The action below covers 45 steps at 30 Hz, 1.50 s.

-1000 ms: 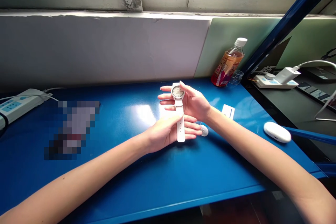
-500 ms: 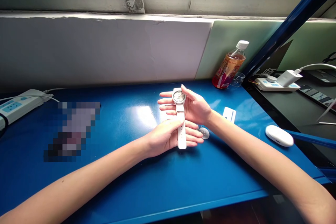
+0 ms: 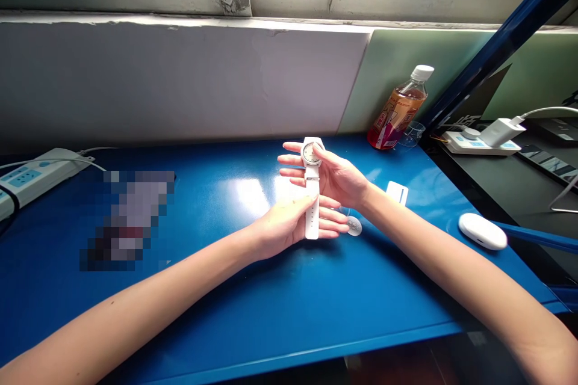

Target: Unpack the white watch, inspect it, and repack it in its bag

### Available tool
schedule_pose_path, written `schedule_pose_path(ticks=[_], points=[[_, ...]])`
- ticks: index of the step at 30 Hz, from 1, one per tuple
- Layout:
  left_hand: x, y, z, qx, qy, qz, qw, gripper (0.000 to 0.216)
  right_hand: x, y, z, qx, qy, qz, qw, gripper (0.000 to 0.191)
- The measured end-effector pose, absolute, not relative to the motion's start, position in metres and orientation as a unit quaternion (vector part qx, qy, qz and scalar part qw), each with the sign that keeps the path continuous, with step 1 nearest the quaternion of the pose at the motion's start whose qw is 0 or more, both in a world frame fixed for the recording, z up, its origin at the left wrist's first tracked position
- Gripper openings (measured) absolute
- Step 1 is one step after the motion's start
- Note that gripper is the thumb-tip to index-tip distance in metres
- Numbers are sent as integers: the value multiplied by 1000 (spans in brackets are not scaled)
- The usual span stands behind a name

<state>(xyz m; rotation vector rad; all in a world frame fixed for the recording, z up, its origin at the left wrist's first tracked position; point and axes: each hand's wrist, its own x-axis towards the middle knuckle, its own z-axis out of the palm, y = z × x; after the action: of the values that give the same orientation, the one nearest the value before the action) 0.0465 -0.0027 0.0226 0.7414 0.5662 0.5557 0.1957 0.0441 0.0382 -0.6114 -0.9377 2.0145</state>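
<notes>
A white wristwatch [image 3: 312,204] with a round pale dial is held out lengthwise between my two hands, above the blue table. My left hand [image 3: 291,221] grips the lower strap, thumb on top and fingers stretched out beneath it. My right hand [image 3: 341,177] holds the watch head end, its thumb resting on the edge of the dial and its fingers extended behind. Just beyond my left fingertips, a small round silvery disc [image 3: 354,226] lies on the table. A white card with a blue stripe [image 3: 397,193] is partly behind my right forearm.
On the blue table [image 3: 280,307] stand a drink bottle [image 3: 397,109] and, beside it, a small clear cup [image 3: 412,133]. A white oval case [image 3: 483,231] lies at the right. Power strips [image 3: 40,177] and a pixelated object [image 3: 135,216] are at the left; a blue metal post [image 3: 501,42] rises at the right.
My right thumb has shifted onto the edge of the watch's dial. Both hands and the watch sit slightly higher in view. The camera view has shifted a little.
</notes>
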Motion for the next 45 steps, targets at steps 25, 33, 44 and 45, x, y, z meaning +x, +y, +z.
schedule_pose_path(ticks=[25, 33, 44, 45], points=[[40, 7, 23, 363, 283, 281, 842, 41, 184, 58, 47, -234, -365, 815, 385, 67], [41, 7, 23, 348, 289, 267, 851, 42, 190, 60, 43, -203, -358, 833, 369, 71], [42, 4, 26, 344, 289, 287, 846, 36, 193, 61, 44, -212, -348, 835, 370, 71], [42, 4, 26, 351, 288, 291, 842, 35, 194, 61, 45, -213, -351, 833, 371, 71]])
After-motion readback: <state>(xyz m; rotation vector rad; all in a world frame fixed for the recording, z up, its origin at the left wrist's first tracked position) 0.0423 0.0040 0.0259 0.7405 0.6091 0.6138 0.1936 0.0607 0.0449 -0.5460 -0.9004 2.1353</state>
